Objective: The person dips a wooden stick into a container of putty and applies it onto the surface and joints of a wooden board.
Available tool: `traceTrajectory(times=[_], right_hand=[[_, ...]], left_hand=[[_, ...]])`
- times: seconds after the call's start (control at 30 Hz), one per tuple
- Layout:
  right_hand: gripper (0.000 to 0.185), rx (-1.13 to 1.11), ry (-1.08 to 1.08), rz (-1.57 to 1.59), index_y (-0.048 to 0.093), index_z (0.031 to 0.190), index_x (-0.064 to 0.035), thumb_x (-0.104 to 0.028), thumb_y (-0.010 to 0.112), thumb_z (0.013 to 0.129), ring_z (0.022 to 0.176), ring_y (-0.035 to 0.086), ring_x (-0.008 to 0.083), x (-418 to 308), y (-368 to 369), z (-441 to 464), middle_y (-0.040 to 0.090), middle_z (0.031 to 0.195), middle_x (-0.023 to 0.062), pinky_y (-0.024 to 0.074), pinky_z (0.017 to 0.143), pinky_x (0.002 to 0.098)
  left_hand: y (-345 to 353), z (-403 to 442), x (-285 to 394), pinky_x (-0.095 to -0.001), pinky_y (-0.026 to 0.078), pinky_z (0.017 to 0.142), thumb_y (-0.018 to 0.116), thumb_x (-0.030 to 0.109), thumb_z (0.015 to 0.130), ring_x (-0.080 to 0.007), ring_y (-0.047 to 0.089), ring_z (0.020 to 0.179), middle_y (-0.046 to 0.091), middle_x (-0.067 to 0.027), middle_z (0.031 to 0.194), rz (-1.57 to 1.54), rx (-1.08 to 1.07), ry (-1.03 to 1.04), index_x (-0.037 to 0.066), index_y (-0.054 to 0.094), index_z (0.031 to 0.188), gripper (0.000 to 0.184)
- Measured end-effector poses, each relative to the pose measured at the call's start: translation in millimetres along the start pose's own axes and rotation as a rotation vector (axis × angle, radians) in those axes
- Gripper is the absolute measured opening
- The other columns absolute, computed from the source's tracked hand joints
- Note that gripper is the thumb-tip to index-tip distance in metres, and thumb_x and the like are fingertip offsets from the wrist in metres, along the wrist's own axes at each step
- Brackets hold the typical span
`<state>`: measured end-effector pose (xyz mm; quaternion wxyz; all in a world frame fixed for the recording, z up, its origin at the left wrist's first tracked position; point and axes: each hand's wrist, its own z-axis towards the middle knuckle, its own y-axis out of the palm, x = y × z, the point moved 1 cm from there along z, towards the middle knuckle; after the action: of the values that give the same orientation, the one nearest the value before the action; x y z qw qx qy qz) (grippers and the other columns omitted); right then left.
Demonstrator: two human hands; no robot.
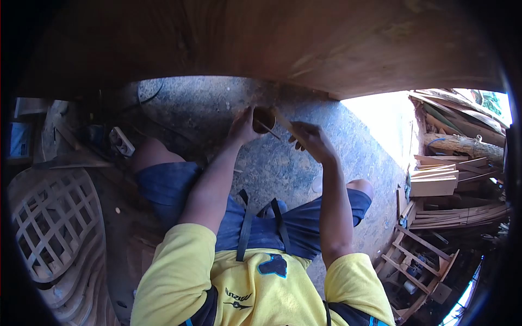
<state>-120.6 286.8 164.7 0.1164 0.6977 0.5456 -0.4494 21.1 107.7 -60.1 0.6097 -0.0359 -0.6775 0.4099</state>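
My left hand (243,129) is wrapped round the side of a small round cup (264,119), whose open top faces the camera. A thin stick (268,129) leans out over the cup's rim. My right hand (311,140) has its fingers curled round a flat, light-coloured strip (286,124), which reaches to the cup's right edge. Both hands are above the floor, between my knees. What is inside the cup is too dark to make out.
A large wooden panel (261,43) spans the top of the view. Stacked wood pieces (435,179) and a wooden frame (416,261) lie at right. At left are a lattice-patterned wooden piece (54,223) and a power strip (122,142). The floor (261,168) is stained.
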Motion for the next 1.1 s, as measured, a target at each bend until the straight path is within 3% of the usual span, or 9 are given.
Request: traceTrajectory(times=[0.13, 0.23, 0.4, 0.47, 0.57, 0.7, 0.77, 0.9, 1.1], right_hand=[[0.044, 0.037, -0.161, 0.389, 0.069, 0.139, 0.0009, -0.028, 0.068, 0.106, 0.082, 0.069, 0.0171, -41.3, -14.4, -50.5, 0.073, 0.098, 0.0085, 0.0572, 0.075, 0.0327], [0.045, 0.071, -0.387, 0.546, 0.067, 0.141, 0.0015, -0.024, 0.071, 0.105, 0.083, 0.070, 0.0174, -107.6, -30.7, -81.8, 0.072, 0.099, 0.0081, 0.0582, 0.077, 0.0325], [0.045, 0.275, -0.962, 0.542, 0.068, 0.145, -0.0063, -0.008, 0.075, 0.101, 0.088, 0.070, 0.0159, -215.7, -38.9, -112.0, 0.070, 0.105, 0.0065, 0.0600, 0.077, 0.0320], [0.056, 0.990, -1.267, -0.163, 0.068, 0.148, -0.0155, 0.001, 0.076, 0.095, 0.083, 0.069, 0.0159, -258.3, -45.2, -114.4, 0.066, 0.101, 0.0072, 0.0584, 0.073, 0.0318], [0.060, 1.263, -1.364, -0.242, 0.068, 0.148, -0.0209, 0.001, 0.076, 0.093, 0.075, 0.067, 0.0176, -303.8, -48.9, -102.6, 0.062, 0.093, 0.0083, 0.0570, 0.067, 0.0347], [0.051, 1.334, -1.368, -0.240, 0.071, 0.145, -0.0155, 0.001, 0.073, 0.096, 0.071, 0.060, 0.0180, -344.6, -58.1, -93.2, 0.061, 0.087, 0.0085, 0.0536, 0.067, 0.0353], [0.052, 1.390, -1.366, -0.247, 0.066, 0.149, -0.0188, -0.005, 0.071, 0.099, 0.068, 0.066, 0.0221, -357.6, -65.2, -87.4, 0.061, 0.089, 0.0110, 0.0573, 0.061, 0.0406], [0.049, 1.389, -1.356, -0.261, 0.065, 0.150, -0.0176, -0.008, 0.069, 0.102, 0.068, 0.067, 0.0263, -373.5, -69.8, -79.6, 0.062, 0.090, 0.0141, 0.0583, 0.061, 0.0426], [0.047, 1.379, -1.250, -0.344, 0.064, 0.149, -0.0104, -0.010, 0.067, 0.102, 0.067, 0.070, 0.0377, -376.1, -60.3, -84.3, 0.063, 0.091, 0.0200, 0.0604, 0.062, 0.0488]], left_hand=[[-7.1, 19.6, -11.1, -0.0587, 0.031, 0.127, 0.098, 0.034, 0.064, -0.0455, 0.041, 0.152, 0.045, -0.0236, 0.161, 0.447, -0.363, -0.083, 0.011, 0.016, 0.171, 0.137], [-90.1, 50.8, 56.3, -0.0544, 0.042, 0.121, 0.092, 0.032, 0.077, -0.0378, 0.059, 0.137, 0.061, -0.0219, 0.146, 0.576, -0.418, -0.163, 0.006, 0.051, 0.151, 0.088], [-275.8, 80.2, 202.5, -0.0455, 0.058, 0.087, 0.079, 0.024, 0.095, -0.0351, 0.076, 0.097, 0.078, -0.0159, 0.098, 0.142, -0.029, 0.095, 0.003, 0.074, 0.105, 0.024], [-348.2, 87.7, 252.7, -0.0410, 0.058, 0.081, 0.076, 0.022, 0.099, -0.0318, 0.078, 0.094, 0.079, -0.0156, 0.097, 0.110, 0.299, 0.323, 0.004, 0.073, 0.103, 0.019], [-453.5, 94.5, 333.0, -0.0382, 0.058, 0.082, 0.073, 0.017, 0.102, -0.0297, 0.077, 0.093, 0.077, -0.0126, 0.099, 0.302, 0.921, 0.706, 0.004, 0.073, 0.105, 0.014], [-569.9, 143.4, 380.7, -0.0445, 0.054, 0.100, 0.068, 0.020, 0.104, -0.0337, 0.069, 0.115, 0.073, -0.0132, 0.120, 0.619, 1.351, 1.007, 0.007, 0.070, 0.125, 0.025], [-615.0, 184.6, 372.4, -0.0471, 0.052, 0.103, 0.066, 0.030, 0.106, -0.0344, 0.068, 0.117, 0.071, -0.0133, 0.126, 0.729, 1.362, 0.937, 0.008, 0.068, 0.132, 0.034], [-624.7, 200.5, 358.9, -0.0486, 0.051, 0.093, 0.060, 0.031, 0.107, -0.0361, 0.067, 0.100, 0.071, -0.0134, 0.103, 0.912, 1.265, 0.745, 0.007, 0.071, 0.109, 0.027], [-622.5, 203.8, 355.6, -0.0482, 0.049, 0.085, 0.058, 0.027, 0.106, -0.0347, 0.064, 0.088, 0.068, -0.0118, 0.092, 0.841, 1.327, 0.899, 0.007, 0.068, 0.096, 0.025]])
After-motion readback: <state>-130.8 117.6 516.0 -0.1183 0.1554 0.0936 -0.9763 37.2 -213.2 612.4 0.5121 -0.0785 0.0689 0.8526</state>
